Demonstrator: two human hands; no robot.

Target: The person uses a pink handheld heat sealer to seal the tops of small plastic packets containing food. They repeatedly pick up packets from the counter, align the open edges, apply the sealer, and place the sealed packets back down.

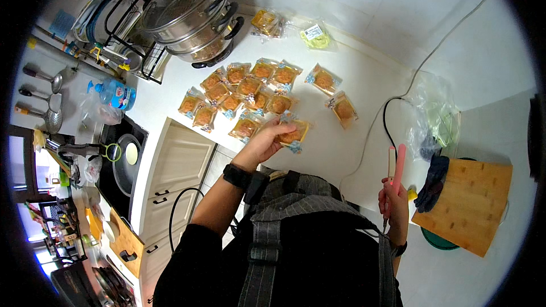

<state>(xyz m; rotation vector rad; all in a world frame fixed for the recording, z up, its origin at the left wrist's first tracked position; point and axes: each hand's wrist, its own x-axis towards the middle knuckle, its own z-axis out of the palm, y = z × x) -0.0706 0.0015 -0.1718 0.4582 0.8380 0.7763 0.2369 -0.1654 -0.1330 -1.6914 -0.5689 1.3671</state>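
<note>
My left hand (269, 138) holds a clear-wrapped mooncake (294, 133) above the front edge of the white countertop. In my right hand (393, 204) is a pink hand-held heat sealer or hair straightener (399, 166) with a cord, its two arms slightly apart at the top and nothing seen between them. Beyond my left hand lie several wrapped mooncakes (248, 87) in a loose cluster, each in a clear bag with blue print. Two more wrapped mooncakes (344, 109) lie apart from these, to their right.
A steel steamer pot (187, 21) stands at the back left beside a dish rack (149, 59). Packs of yellow trays (268, 23) and a green bag (316, 38) lie near the wall. A cord (377, 119) crosses the counter. A wooden board (473, 200) and dark gloves (433, 183) are at right.
</note>
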